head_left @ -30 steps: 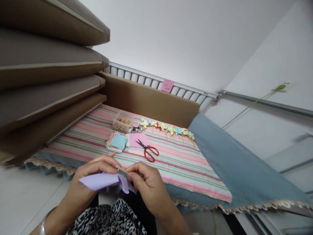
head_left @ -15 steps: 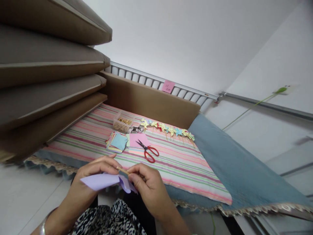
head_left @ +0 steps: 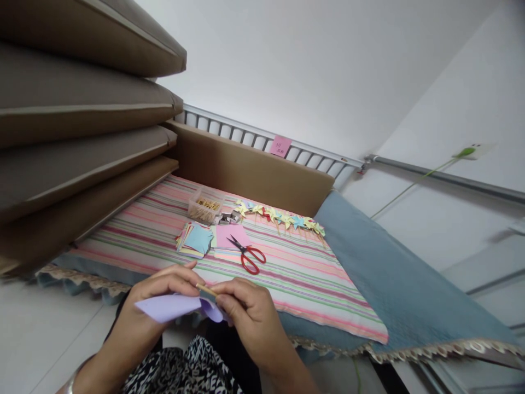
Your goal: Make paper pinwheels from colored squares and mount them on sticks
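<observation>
My left hand (head_left: 159, 285) is closed on a sheet of lilac paper (head_left: 172, 307) with curled edges. My right hand (head_left: 254, 313) pinches a short wooden stick (head_left: 206, 289) between thumb and fingers, right at the paper. The stick's tip points toward my left fingertips; whether it touches them, I cannot tell. Just beyond my hands, scissors with red handles (head_left: 250, 259) lie with the blades pointing away. A pile of coloured paper pieces (head_left: 197, 239) and a pink sheet (head_left: 232, 236) are left of the scissors.
On the striped cloth (head_left: 328, 290) stands a clear plastic box (head_left: 200, 205) of sticks and small brass-coloured pieces. Small metal items (head_left: 228, 218) lie beside it. Paper pinwheels (head_left: 283, 217) form a row at the back. Stacked brown cushions (head_left: 94, 120) rise at the left.
Both hands stay almost in place, with the stick and lilac paper still held. The paper's curled part has shifted slightly. The whole view has moved a little.
</observation>
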Motion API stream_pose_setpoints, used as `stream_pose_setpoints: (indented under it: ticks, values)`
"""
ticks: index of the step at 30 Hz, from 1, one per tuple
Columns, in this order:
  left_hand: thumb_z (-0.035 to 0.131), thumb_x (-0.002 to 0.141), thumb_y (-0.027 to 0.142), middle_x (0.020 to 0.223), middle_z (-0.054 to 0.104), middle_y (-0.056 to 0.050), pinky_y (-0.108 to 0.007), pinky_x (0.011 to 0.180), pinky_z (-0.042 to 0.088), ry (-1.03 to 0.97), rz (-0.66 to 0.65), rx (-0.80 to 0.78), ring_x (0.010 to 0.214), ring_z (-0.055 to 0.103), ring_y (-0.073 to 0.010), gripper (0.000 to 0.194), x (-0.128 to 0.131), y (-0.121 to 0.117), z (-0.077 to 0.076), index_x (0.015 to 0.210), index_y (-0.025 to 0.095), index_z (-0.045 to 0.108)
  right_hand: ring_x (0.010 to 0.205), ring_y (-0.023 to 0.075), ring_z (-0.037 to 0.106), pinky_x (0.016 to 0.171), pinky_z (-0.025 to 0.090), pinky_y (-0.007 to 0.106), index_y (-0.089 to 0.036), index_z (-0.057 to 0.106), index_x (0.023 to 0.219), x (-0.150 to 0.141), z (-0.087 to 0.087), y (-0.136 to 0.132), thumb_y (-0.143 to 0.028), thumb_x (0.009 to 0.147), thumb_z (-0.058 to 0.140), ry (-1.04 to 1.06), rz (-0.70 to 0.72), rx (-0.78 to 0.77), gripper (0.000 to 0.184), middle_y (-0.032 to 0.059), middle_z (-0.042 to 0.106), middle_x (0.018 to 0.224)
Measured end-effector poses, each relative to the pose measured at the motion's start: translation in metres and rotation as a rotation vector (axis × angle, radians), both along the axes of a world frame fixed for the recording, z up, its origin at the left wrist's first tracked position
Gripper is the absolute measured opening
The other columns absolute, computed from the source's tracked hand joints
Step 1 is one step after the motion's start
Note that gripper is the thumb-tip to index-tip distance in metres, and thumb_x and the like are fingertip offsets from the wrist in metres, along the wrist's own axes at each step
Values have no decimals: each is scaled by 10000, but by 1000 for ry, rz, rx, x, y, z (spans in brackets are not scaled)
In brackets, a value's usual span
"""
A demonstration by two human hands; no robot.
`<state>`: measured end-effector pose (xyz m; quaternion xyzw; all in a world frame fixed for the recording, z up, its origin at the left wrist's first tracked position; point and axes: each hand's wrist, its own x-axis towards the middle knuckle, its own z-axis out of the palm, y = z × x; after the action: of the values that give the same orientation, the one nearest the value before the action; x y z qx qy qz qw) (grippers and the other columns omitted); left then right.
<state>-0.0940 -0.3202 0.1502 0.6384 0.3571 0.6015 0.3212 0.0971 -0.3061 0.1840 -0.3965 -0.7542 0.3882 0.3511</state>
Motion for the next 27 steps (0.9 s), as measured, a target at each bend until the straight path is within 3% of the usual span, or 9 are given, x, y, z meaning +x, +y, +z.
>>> stream_pose_setpoints:
  ticks: [8,14,19,27]
  values:
    - [647,774,227,831,736,-6,-470,1085,296,-16,-42,-12,816,661,-186,66,2,3,-4,737,244,699,634,126,582,603,446,229,-245,739,909,0,-5,2,-254,867,574,36,-18,13,171,20,704,786]
    - [651,778,234,813,734,3,-469,1064,322,-27,-64,-11,784,663,-182,54,2,4,-6,755,249,697,704,145,611,672,449,237,-248,748,897,-1,-5,3,-208,852,589,68,-19,51,169,16,708,777]
    - [655,769,254,801,737,-5,-486,1054,337,-1,-38,-25,784,665,-190,58,3,3,-4,733,251,701,670,144,590,650,435,237,-260,750,934,-1,-6,1,-177,843,590,65,-37,89,203,13,689,737]
    - [668,757,207,789,734,10,-507,1097,249,-36,-49,-14,762,664,-181,67,3,4,-5,740,263,701,648,142,577,604,423,231,-246,747,932,-1,-12,-2,-286,878,567,53,-39,140,191,24,673,718]
